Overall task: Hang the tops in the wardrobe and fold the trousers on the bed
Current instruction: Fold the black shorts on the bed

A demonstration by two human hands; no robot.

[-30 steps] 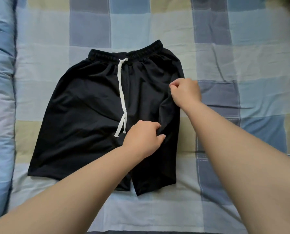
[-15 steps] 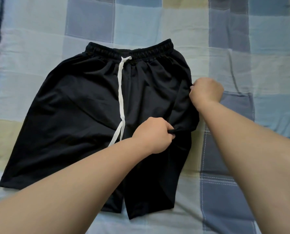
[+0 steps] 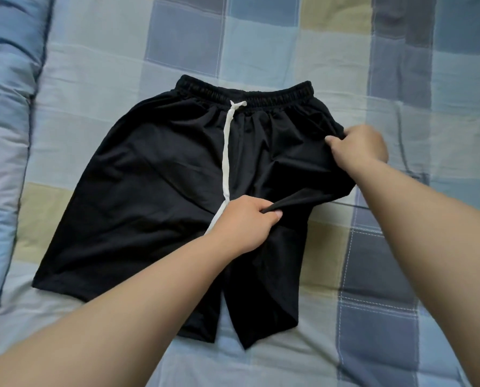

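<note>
While the black shorts lie on the bed, the left hand pinches their fabric; the right hand's grip pinches their edge.

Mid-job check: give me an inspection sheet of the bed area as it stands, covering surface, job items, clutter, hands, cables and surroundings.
Surface: blue, grey and pale yellow checked bedsheet, lightly creased.
Job's things: black fabric shorts lie front up, elastic waistband away from the person, white drawstring running down the middle. The right leg is bunched and partly lifted; the left leg lies flat.
Clutter: nothing seen.
Hands: left hand pinches a fold of the shorts near the crotch; right hand grips the right side edge below the waistband.
Cables: nothing seen.
Surroundings: a padded blue quilt edge runs along the left side. No tops or wardrobe in view.
</note>
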